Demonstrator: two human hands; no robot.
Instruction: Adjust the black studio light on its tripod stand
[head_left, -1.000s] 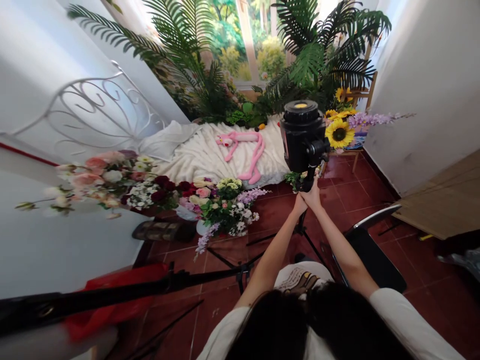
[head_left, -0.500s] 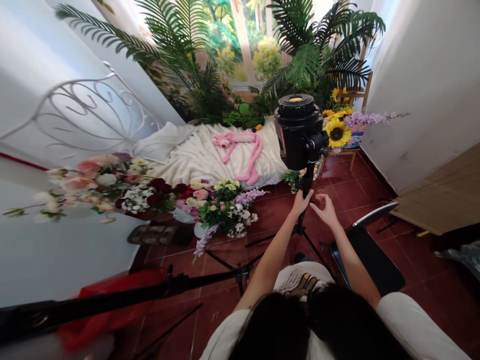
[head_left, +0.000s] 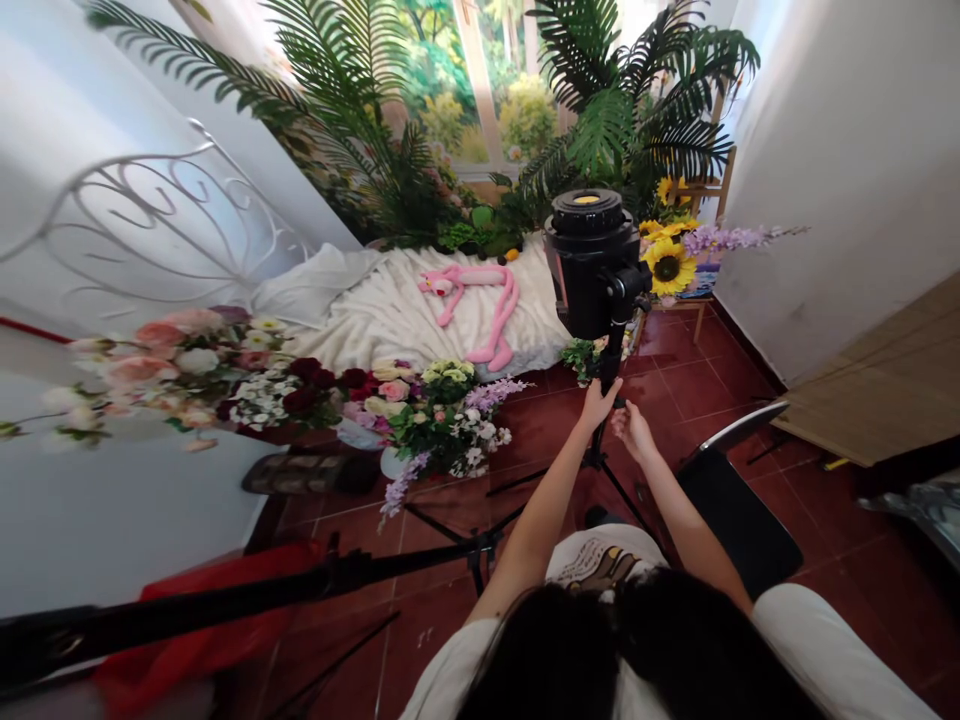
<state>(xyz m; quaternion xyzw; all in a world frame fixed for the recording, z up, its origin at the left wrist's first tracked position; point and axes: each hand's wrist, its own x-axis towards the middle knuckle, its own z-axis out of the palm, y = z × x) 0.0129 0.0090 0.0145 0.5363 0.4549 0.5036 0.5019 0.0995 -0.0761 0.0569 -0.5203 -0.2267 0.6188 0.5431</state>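
Right hand (head_left: 634,432) moved nearer the tripod pole (head_left: 613,362), left hand (head_left: 598,405) hiding part

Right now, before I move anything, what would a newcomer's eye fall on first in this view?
The black studio light comes first, centre right on its stand, with the left hand at the stand and the right hand just beside it. Behind it, a long pink plush toy sprawls on a white fluffy blanket. Pink and red flowers spread across the left foreground, yellow sunflowers sit right of the light, and large palm fronds rise at the back.
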